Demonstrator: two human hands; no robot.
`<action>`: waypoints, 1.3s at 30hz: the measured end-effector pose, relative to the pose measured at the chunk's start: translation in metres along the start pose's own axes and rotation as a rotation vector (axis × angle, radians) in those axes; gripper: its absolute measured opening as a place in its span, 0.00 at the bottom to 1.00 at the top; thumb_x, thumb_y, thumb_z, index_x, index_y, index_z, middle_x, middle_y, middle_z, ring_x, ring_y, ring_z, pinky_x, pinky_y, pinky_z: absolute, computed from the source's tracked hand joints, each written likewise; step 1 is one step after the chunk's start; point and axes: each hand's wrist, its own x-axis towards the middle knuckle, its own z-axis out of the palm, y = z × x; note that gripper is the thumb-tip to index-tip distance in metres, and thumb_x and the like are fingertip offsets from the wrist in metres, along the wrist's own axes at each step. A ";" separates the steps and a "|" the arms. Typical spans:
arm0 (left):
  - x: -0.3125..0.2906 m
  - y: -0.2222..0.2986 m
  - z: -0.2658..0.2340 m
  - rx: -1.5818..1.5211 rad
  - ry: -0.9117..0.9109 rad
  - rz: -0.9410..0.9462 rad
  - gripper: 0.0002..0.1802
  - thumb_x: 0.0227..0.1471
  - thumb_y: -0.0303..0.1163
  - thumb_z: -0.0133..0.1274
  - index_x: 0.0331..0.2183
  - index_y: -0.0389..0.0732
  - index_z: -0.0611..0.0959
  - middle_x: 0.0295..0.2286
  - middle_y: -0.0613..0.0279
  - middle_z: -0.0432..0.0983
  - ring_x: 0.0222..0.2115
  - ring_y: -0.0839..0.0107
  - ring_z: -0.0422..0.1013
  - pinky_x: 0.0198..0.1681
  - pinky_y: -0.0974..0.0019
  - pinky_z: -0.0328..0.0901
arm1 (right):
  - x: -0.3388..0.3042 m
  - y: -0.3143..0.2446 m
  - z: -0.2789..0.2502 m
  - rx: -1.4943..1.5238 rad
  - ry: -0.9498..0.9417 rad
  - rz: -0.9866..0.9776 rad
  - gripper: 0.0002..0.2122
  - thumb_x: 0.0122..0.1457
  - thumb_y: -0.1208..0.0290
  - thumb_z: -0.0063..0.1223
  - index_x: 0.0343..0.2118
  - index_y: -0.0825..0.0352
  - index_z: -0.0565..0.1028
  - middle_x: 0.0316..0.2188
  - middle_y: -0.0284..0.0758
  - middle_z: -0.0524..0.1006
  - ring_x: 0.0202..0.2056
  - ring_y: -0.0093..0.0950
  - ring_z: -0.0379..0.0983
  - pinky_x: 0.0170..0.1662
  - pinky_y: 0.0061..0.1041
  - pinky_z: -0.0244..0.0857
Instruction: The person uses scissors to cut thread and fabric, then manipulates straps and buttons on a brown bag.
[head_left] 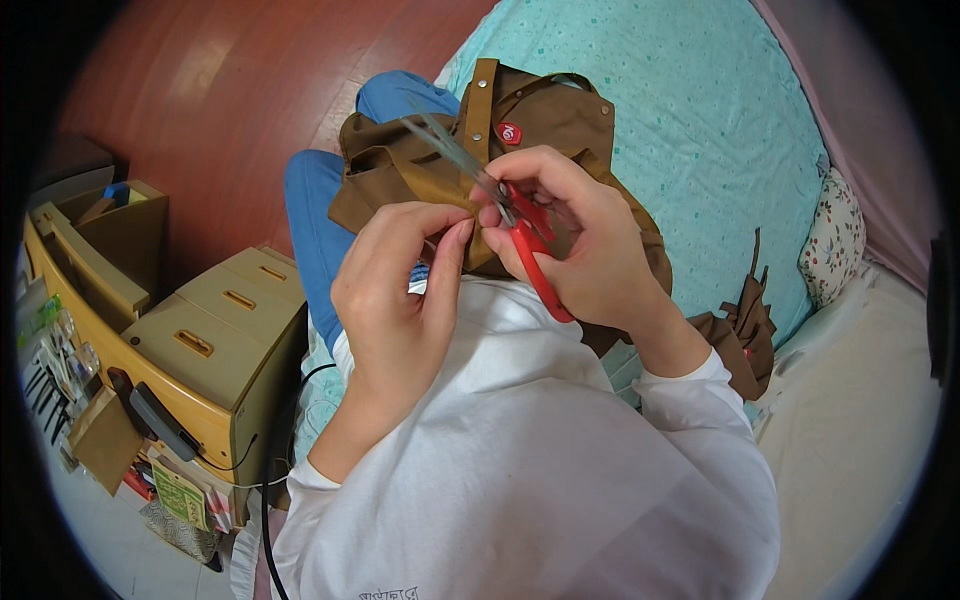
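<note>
Currently, red-handled scissors (508, 212) are resting in the closed grip of the right hand (590, 220) above a brown fabric bag (555, 115), while the left hand (392, 275) is pinching together, its contents indiscernible, and a turquoise bedsheet (700, 110) is spreading alongside.

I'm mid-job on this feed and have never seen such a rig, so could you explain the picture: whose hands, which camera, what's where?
There's no machine here: these are a person's bare hands. The single view comes from a wide fisheye camera on their head, looking down, so edges bend and picture left is their left. The right hand holds red-handled scissors, blades pointing up and left. The left hand has thumb and forefinger close together; whether they pinch anything is too small to tell. Brown fabric with snaps lies across the lap. Turquoise patterned bedding spreads to the right, with a patterned pillow beyond.
</note>
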 end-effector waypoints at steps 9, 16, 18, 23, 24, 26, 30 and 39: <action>0.003 -0.003 -0.002 0.188 -0.056 0.143 0.05 0.45 0.17 0.58 0.29 0.33 0.79 0.26 0.55 0.74 0.24 0.62 0.71 0.27 0.67 0.66 | 0.003 0.002 0.003 -0.120 0.043 -0.123 0.15 0.51 0.81 0.58 0.43 0.66 0.72 0.34 0.35 0.77 0.32 0.25 0.75 0.37 0.22 0.69; -0.003 -0.007 -0.002 -0.161 -0.031 -0.219 0.01 0.52 0.19 0.53 0.29 0.32 0.77 0.26 0.58 0.73 0.25 0.73 0.69 0.30 0.73 0.65 | 0.003 0.008 0.002 0.149 0.012 -0.021 0.16 0.52 0.84 0.56 0.44 0.69 0.70 0.37 0.33 0.75 0.38 0.20 0.73 0.43 0.20 0.69; -0.004 -0.007 -0.004 -0.221 -0.034 -0.300 0.02 0.54 0.20 0.53 0.29 0.32 0.77 0.26 0.60 0.73 0.26 0.76 0.68 0.30 0.74 0.64 | 0.003 0.010 0.002 0.204 0.043 -0.045 0.15 0.52 0.82 0.57 0.43 0.68 0.71 0.36 0.32 0.76 0.36 0.19 0.75 0.42 0.20 0.69; -0.002 -0.007 -0.006 -0.378 -0.083 -0.391 0.05 0.60 0.25 0.47 0.32 0.33 0.75 0.27 0.68 0.70 0.27 0.83 0.63 0.31 0.78 0.60 | 0.005 0.013 0.001 0.343 0.017 -0.009 0.15 0.53 0.84 0.56 0.44 0.70 0.70 0.37 0.33 0.76 0.38 0.19 0.74 0.45 0.19 0.68; -0.002 -0.008 -0.006 -0.376 -0.081 -0.391 0.05 0.60 0.25 0.47 0.32 0.33 0.75 0.27 0.68 0.70 0.27 0.83 0.63 0.31 0.78 0.60 | 0.006 0.014 0.001 0.344 0.015 -0.009 0.15 0.53 0.84 0.56 0.44 0.70 0.70 0.37 0.33 0.76 0.38 0.19 0.74 0.45 0.19 0.68; -0.003 -0.011 -0.007 -0.493 -0.087 -0.458 0.08 0.63 0.28 0.43 0.31 0.36 0.72 0.24 0.71 0.64 0.25 0.83 0.58 0.28 0.78 0.55 | 0.007 0.015 0.000 0.344 -0.003 0.002 0.15 0.53 0.85 0.56 0.44 0.71 0.70 0.38 0.33 0.76 0.39 0.19 0.73 0.46 0.20 0.68; -0.006 -0.019 -0.010 -0.568 -0.074 -0.464 0.10 0.64 0.30 0.39 0.30 0.38 0.69 0.23 0.72 0.60 0.24 0.83 0.54 0.26 0.77 0.52 | 0.007 0.016 -0.001 0.351 -0.012 0.006 0.15 0.53 0.85 0.55 0.44 0.71 0.70 0.38 0.33 0.75 0.39 0.19 0.73 0.47 0.20 0.67; -0.001 -0.012 -0.004 0.004 0.007 0.064 0.13 0.40 0.20 0.63 0.33 0.37 0.83 0.28 0.60 0.73 0.30 0.70 0.68 0.32 0.71 0.63 | 0.006 0.013 0.000 0.362 0.010 0.024 0.15 0.53 0.84 0.56 0.44 0.70 0.70 0.38 0.33 0.75 0.40 0.19 0.73 0.46 0.19 0.68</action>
